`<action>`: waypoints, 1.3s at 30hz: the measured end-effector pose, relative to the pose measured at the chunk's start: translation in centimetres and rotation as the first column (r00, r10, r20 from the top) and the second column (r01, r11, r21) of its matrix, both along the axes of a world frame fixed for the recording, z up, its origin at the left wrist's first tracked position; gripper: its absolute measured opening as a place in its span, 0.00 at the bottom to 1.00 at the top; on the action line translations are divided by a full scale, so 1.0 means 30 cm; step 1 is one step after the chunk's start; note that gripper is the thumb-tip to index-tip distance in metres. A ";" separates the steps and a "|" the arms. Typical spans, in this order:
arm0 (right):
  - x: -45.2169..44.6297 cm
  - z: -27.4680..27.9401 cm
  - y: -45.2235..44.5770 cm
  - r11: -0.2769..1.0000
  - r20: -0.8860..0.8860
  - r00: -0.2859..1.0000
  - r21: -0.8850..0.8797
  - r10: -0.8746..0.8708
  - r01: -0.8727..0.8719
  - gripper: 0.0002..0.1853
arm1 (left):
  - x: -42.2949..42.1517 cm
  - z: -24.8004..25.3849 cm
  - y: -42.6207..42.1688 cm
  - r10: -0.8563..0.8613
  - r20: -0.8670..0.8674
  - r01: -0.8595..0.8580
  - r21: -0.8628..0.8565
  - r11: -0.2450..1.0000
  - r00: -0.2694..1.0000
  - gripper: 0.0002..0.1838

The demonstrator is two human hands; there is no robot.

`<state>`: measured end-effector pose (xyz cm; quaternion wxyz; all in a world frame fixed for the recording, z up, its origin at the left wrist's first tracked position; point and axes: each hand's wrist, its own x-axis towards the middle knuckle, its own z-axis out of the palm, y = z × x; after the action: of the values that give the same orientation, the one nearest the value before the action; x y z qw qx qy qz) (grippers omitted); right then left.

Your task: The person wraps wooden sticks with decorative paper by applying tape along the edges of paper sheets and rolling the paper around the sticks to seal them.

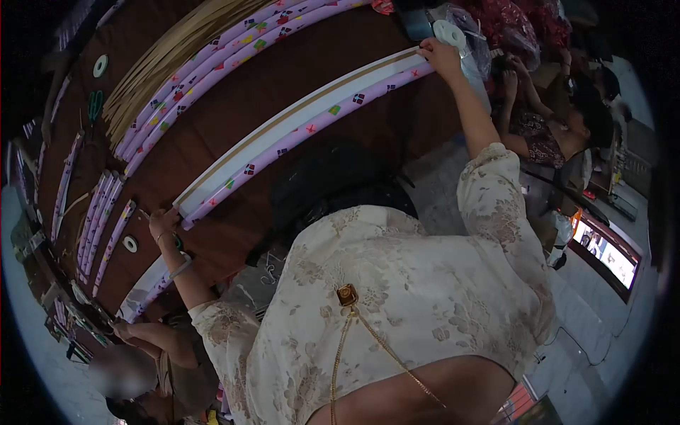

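Note:
A long sheet (312,120), white inside with a lilac printed rolled edge, lies across the brown table (234,92). A thin tan strip (283,113) runs along the sheet's far edge. At the sheet's left end my left hand (164,221) has its fingers pressed together at the corner; what they hold, if anything, is too small to name. My right hand (440,58) pinches the right end of the tan strip, beside a white tape roll (449,34).
Finished lilac rolls (212,60) and a bundle of tan strips (159,67) lie at the far side. Green scissors (95,105) and a tape roll (129,244) are at the left. One person (166,354) sits lower left, another (545,134) at the right.

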<state>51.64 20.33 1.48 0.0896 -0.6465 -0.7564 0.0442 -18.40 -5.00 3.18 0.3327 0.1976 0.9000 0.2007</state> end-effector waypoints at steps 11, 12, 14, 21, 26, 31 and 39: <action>-0.003 0.023 0.034 0.987 0.019 0.999 -0.159 -0.036 0.038 0.13 | -0.013 -0.006 0.001 0.002 -0.011 -0.003 -0.056 0.998 1.000 0.23; 0.002 0.020 0.039 0.984 -0.039 0.996 -0.164 -0.078 0.071 0.13 | -0.016 -0.007 0.002 -0.016 0.003 0.016 -0.069 0.998 1.000 0.23; 0.011 0.015 0.049 0.981 -0.097 0.988 -0.169 -0.118 0.100 0.13 | -0.016 -0.009 -0.003 -0.003 -0.001 0.003 -0.050 0.999 1.000 0.23; 0.007 0.020 0.051 0.977 -0.220 0.973 -0.212 -0.063 0.015 0.11 | -0.016 0.001 -0.002 -0.009 0.023 0.010 -0.012 1.000 1.000 0.22; -0.013 0.021 0.033 0.990 -0.271 0.962 -0.143 -0.047 0.009 0.08 | -0.022 -0.004 -0.003 -0.029 -0.029 0.028 -0.036 0.999 0.999 0.23; -0.014 -0.004 0.019 0.987 -0.221 0.963 -0.072 -0.155 0.142 0.02 | 0.008 0.027 0.005 0.002 -0.031 -0.004 -0.045 0.999 1.000 0.24; -0.461 0.150 -0.172 0.928 -0.311 0.907 0.325 0.285 -0.181 0.09 | -0.009 0.010 0.006 -0.072 -0.058 0.068 -0.064 0.996 0.996 0.22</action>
<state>37.83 15.17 5.97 0.3108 -0.5120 -0.7986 0.0590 -18.66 -4.82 3.50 0.3182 0.2245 0.9080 0.1549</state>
